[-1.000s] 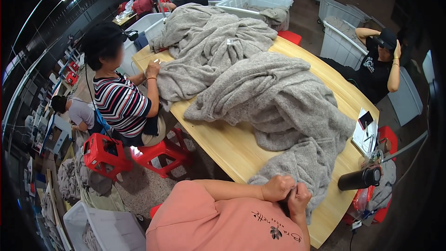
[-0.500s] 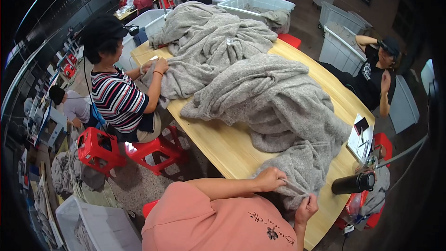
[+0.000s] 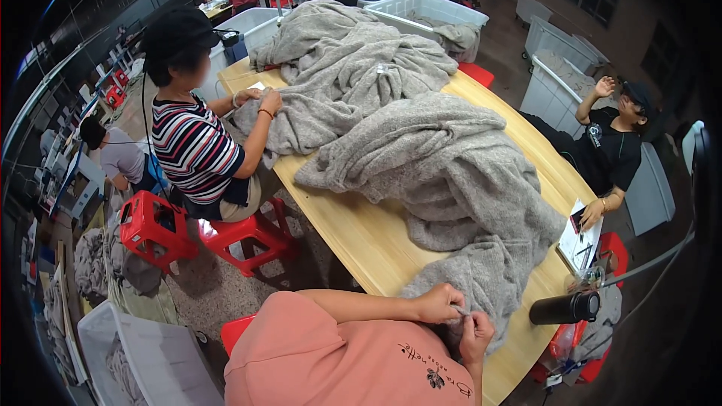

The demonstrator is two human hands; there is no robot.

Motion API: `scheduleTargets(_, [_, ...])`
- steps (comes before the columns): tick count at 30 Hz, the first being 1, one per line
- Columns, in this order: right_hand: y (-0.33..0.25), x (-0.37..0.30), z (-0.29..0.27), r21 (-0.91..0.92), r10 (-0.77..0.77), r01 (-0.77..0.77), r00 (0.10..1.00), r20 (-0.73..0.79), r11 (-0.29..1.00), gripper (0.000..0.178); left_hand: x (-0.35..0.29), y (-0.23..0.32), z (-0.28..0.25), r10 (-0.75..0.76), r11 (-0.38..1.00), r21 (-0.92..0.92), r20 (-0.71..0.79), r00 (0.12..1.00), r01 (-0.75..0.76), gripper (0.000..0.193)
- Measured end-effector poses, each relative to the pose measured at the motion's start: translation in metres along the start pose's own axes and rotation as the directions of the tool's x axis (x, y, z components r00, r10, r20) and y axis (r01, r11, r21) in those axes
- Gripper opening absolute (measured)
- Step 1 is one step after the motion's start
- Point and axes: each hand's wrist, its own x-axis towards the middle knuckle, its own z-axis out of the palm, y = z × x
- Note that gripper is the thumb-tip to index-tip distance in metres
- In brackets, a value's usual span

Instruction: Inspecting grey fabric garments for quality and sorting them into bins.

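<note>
A long heap of grey knitted fabric (image 3: 451, 150) runs across the wooden table (image 3: 353, 244), and its near end comes down to me. At the table's near edge my left hand (image 3: 440, 304) pinches the edge of this fabric. Close beside it, almost touching, my right hand (image 3: 476, 334) grips the same edge. Only a short bit of cloth shows between the two. Some of the fabric below my hands is hidden by my right hand and my body.
A black bottle (image 3: 564, 307) lies near the right table edge, beside papers (image 3: 580, 244) and a glass jar (image 3: 590, 280). A co-worker in stripes (image 3: 192, 146) handles fabric at left; another person (image 3: 613, 143) sits at right, a hand on the papers. Red stools (image 3: 248, 237) and white bins (image 3: 143, 353) surround the table.
My hands have come closer together, the right one moving left and up. The person at right has lowered one hand onto the papers and raised the other beside the head.
</note>
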Motion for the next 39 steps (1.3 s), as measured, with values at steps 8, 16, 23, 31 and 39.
scheduleTargets(8, [0.000, -0.007, 0.006, 0.042, -0.031, 0.031, 0.999, -0.012, 0.999, 0.004, 0.008, -0.020, 0.010, 0.052, 0.994, -0.096, -0.042, 0.998, -0.056, 0.007])
scheduleTargets(16, [-0.003, -0.002, 0.001, -0.045, -0.124, 0.125, 0.992, 0.026, 0.991, 0.002, 0.003, -0.023, 0.002, 0.064, 0.977, 0.202, 0.001, 0.998, -0.063, 0.013])
scheduleTargets(23, [-0.002, -0.009, 0.006, -0.014, -0.187, 0.186, 0.982, -0.025, 0.982, 0.003, 0.002, -0.014, -0.002, -0.180, 0.983, 0.016, 0.193, 0.965, 0.180, 0.009])
scheduleTargets(31, [0.005, -0.027, -0.009, -0.434, -0.488, 0.390, 0.861, -0.140, 0.812, 0.032, 0.016, 0.007, -0.016, -0.326, 0.788, -0.533, 0.060, 0.943, 0.307, 0.003])
scheduleTargets(39, [0.033, -0.047, -0.023, -0.652, -0.408, 0.132, 0.865, -0.292, 0.747, 0.037, 0.033, 0.020, -0.020, -0.211, 0.754, -0.641, -0.034, 0.977, 0.140, 0.006])
